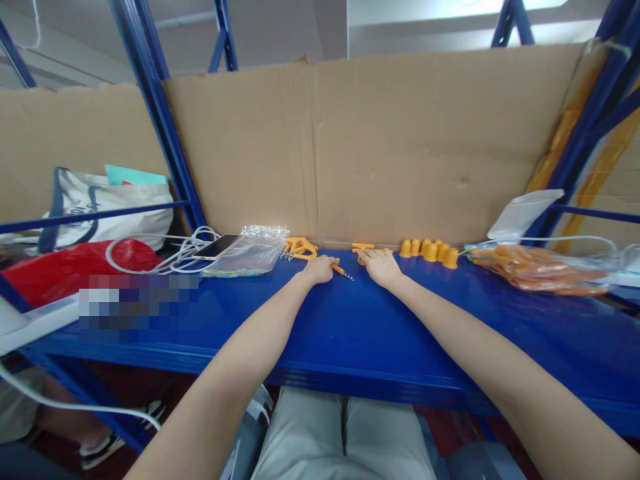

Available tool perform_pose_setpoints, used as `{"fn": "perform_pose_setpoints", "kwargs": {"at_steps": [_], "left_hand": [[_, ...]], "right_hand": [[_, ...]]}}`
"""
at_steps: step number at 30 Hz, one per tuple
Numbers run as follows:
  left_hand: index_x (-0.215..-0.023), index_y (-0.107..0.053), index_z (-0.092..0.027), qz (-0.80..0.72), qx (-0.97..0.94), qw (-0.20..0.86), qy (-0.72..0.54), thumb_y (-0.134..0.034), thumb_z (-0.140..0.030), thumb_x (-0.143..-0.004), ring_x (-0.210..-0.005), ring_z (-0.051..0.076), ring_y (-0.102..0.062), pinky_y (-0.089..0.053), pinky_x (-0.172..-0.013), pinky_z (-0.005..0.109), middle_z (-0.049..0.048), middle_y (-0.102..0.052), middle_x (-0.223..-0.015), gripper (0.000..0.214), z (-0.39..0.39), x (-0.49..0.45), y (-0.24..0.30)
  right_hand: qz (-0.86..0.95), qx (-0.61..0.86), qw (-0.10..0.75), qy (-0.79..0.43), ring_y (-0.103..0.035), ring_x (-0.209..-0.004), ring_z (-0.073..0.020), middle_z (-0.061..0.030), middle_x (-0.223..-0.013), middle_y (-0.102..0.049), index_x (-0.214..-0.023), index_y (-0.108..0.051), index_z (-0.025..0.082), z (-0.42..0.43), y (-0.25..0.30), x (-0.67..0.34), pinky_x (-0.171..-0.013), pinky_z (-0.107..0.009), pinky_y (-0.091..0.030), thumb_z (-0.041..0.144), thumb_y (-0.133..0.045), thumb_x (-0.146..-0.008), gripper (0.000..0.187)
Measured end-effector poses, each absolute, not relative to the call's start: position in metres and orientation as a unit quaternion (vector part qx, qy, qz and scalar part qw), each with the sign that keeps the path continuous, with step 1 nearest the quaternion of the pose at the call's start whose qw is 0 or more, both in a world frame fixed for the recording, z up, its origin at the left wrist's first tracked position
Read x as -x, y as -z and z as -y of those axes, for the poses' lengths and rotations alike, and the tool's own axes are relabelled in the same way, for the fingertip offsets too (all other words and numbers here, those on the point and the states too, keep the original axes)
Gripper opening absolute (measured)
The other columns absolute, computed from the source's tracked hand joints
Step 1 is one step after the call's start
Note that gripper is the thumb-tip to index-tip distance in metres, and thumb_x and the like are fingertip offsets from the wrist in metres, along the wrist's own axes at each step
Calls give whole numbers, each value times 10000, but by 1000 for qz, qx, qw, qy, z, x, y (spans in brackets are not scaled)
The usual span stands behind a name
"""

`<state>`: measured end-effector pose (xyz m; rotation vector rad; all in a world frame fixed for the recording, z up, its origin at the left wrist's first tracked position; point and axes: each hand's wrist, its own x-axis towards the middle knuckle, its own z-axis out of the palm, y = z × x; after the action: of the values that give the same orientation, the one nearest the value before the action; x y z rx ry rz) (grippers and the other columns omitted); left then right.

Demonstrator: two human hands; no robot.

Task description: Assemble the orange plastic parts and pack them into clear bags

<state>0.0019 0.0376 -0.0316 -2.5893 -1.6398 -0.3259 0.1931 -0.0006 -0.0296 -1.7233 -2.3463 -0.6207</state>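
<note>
Left hand [319, 269], fingers wrapped on one orange corkscrew [342, 271]. Just right of it, right hand [381, 265] touches one T-handle [362, 248], grip unclear. About seven orange caps [430, 251] sit farther right.

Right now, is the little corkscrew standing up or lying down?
Lying down: the corkscrew rests flat on the blue shelf, orange end in the left hand, spiral pointing right.
</note>
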Motion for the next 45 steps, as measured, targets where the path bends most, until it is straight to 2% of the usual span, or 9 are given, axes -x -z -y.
{"fn": "perform_pose_setpoints", "kwargs": {"at_steps": [10,15,22,26,29,33,39,42,45], "left_hand": [[-1240,-612,-203,520,845,50,110,-465,-131,-846,-1147,189,-590,-441,-984,269,78,-634,-1251,426,-41,-1,34],[-1237,-615,-213,524,844,50,105,-465,-147,-854,-1149,191,-589,-443,-984,271,74,-635,-1248,416,-39,-2,33],[-1246,-606,-198,528,842,46,100,-434,-127,-864,-1162,189,-582,-444,-981,265,80,-620,-1270,426,-37,-3,31],[-1223,-623,-197,525,844,47,102,-428,-130,-864,-1146,193,-591,-449,-971,267,79,-634,-1247,414,-37,-2,31],[-1216,-626,-214,527,842,53,104,-433,-133,-862,-1134,188,-597,-452,-965,258,61,-642,-1237,412,-37,-2,31],[-1224,-622,-206,521,845,51,104,-443,-135,-859,-1144,199,-591,-450,-970,263,65,-636,-1247,412,-35,-2,31],[-1196,-639,-207,522,846,50,96,-433,-135,-863,-1136,190,-595,-444,-983,265,68,-648,-1221,399,-34,-3,29],[-1184,-646,-207,522,846,52,97,-425,-141,-865,-1126,187,-601,-447,-979,267,74,-651,-1211,394,-35,-3,29],[-1181,-647,-215,520,846,58,100,-432,-147,-861,-1115,186,-607,-450,-979,271,68,-656,-1204,392,-36,-2,30]], "right_hand": [[773,576,110,244,-490,-1221,-256,-124,-1407,-494,-1366,-479,131,1,15,-201,-987,-434,-302,158,-267,-930,486],[720,629,149,253,-522,-1175,-260,-136,-1358,-540,-1334,-499,118,0,-6,-223,-935,-412,-364,181,-316,-912,464],[670,696,129,225,-523,-1165,-280,-134,-1323,-558,-1223,-581,138,13,-5,-275,-930,-418,-384,197,-353,-884,413],[643,717,152,219,-477,-1223,-295,-142,-1386,-498,-1300,-529,142,17,14,-301,-984,-473,-360,187,-357,-856,478],[646,724,132,203,-428,-1274,-310,-139,-1435,-447,-1347,-484,144,14,26,-312,-1022,-528,-316,205,-370,-848,516],[663,725,97,157,-455,-1245,-348,-189,-1355,-516,-1309,-520,118,8,32,-315,-994,-585,-318,260,-359,-871,488],[658,748,41,74,-528,-1180,-323,-195,-1269,-581,-1187,-614,91,9,29,-311,-965,-480,-389,266,-278,-927,459],[651,752,43,92,-548,-1152,-318,-187,-1229,-608,-1188,-618,104,14,25,-312,-949,-455,-403,270,-335,-912,429],[643,746,80,154,-542,-1143,-316,-196,-1207,-613,-1165,-624,96,20,20,-316,-933,-449,-410,226,-373,-877,403]]}}
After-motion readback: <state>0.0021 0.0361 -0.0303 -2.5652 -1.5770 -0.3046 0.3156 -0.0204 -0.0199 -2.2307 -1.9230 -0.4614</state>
